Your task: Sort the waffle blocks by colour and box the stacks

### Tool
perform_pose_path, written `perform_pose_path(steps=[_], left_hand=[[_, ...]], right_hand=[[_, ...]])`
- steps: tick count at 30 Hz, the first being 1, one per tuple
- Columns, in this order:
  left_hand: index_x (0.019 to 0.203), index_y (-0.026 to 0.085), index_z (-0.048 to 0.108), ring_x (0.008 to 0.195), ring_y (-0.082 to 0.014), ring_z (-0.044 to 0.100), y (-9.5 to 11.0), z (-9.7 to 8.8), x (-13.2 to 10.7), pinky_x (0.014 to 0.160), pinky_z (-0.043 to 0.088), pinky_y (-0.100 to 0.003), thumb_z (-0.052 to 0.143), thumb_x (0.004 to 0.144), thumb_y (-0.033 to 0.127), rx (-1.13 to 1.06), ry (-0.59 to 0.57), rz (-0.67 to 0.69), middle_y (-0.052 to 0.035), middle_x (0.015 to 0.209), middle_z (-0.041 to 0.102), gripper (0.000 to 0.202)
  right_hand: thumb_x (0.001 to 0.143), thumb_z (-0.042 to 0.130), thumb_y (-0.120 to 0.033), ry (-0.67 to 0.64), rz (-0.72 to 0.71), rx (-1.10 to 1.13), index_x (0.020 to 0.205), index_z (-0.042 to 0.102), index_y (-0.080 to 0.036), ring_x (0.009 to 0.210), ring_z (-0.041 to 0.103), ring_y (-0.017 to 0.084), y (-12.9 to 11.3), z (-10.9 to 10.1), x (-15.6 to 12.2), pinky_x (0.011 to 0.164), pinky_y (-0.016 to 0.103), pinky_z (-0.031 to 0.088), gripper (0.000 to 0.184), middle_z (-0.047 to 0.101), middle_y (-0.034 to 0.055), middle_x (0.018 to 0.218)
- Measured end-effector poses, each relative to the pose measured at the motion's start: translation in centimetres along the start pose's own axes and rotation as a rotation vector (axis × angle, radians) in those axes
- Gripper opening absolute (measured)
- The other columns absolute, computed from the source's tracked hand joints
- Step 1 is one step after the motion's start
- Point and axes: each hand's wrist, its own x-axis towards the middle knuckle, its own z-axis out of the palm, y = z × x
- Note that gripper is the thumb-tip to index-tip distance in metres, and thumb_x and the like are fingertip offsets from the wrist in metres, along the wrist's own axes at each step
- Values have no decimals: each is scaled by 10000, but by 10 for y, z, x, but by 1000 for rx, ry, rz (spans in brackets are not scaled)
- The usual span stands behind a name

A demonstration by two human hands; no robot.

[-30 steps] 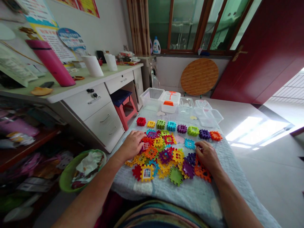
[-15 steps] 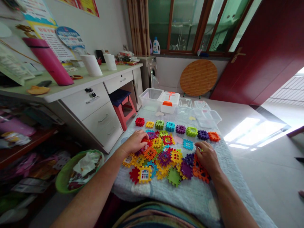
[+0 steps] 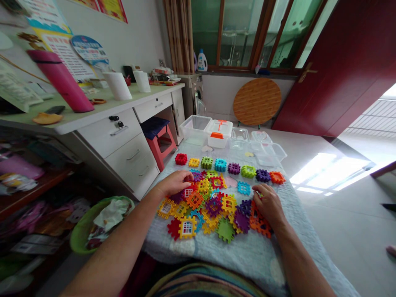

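Observation:
A pile of colourful plastic building tiles (image 3: 195, 201) with toothed edges, several with window grids, lies on the cloth-covered table. My left hand (image 3: 175, 182) rests at the pile's left edge, thumb and fingers apart, nothing visible in it. At the pile's right edge my right hand (image 3: 268, 202) lies beside and partly over orange tiles (image 3: 259, 222). Its fingers are loosely bent and apart, with no tile seen lifted. A single blue window tile (image 3: 243, 188) lies just left of that hand. Behind the pile runs a row of same-coloured stacks, from a red stack (image 3: 181, 159) to an orange stack (image 3: 277, 177).
Clear plastic boxes, one a lidded box (image 3: 220, 140) with orange clips, stand at the table's far end. On the left are a desk (image 3: 123, 136), a red stool (image 3: 162, 148) and a green waste basket (image 3: 78, 235). A round wooden tabletop (image 3: 257, 101) leans against the far wall.
The whole view has shifted very slightly. Both hands stay in place at the pile's edges, and the tiles lie as before.

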Motion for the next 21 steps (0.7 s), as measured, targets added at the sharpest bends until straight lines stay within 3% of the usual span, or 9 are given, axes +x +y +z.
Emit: perform_pose_path(steps=[4, 10, 16, 19, 21], left_hand=[[896, 160, 635, 647, -162, 558, -5, -4, 6, 618, 423, -257, 571, 745, 326, -175, -84, -42, 13, 695, 605, 233], [787, 163, 679, 659, -162, 575, 5, -13, 11, 614, 421, -248, 574, 739, 335, -145, -61, -13, -1, 688, 637, 207], [823, 187, 671, 855, -201, 607, 30, -21, 10, 816, 452, -308, 562, 795, 268, 7, 184, 133, -34, 863, 667, 139], [843, 189, 661, 916, -219, 583, 42, -14, 7, 879, 438, -354, 553, 831, 229, 99, 311, 201, -52, 901, 650, 116], [855, 195, 659, 936, -225, 571, 47, -6, 2, 900, 433, -374, 562, 840, 215, 125, 323, 220, -57, 915, 646, 100]], right_hand=[[847, 470, -191, 5, 1, 0, 896, 654, -194, 909, 590, 222, 1, 0, 0, 834, 358, 462, 190, 655, 74, 921], [835, 479, -194, 3, 7, 11, 896, 658, -202, 906, 595, 223, 3, 1, 0, 827, 359, 463, 189, 660, 70, 918], [841, 475, -197, 3, 7, 5, 888, 658, -202, 907, 598, 224, 2, 0, 0, 829, 352, 461, 189, 660, 70, 916], [843, 474, -195, 1, 5, 2, 886, 654, -202, 907, 599, 222, 1, -1, 0, 834, 352, 461, 186, 658, 70, 917], [846, 474, -200, 1, 1, 1, 888, 652, -204, 905, 599, 221, 1, -1, 0, 834, 354, 462, 183, 658, 69, 920]])
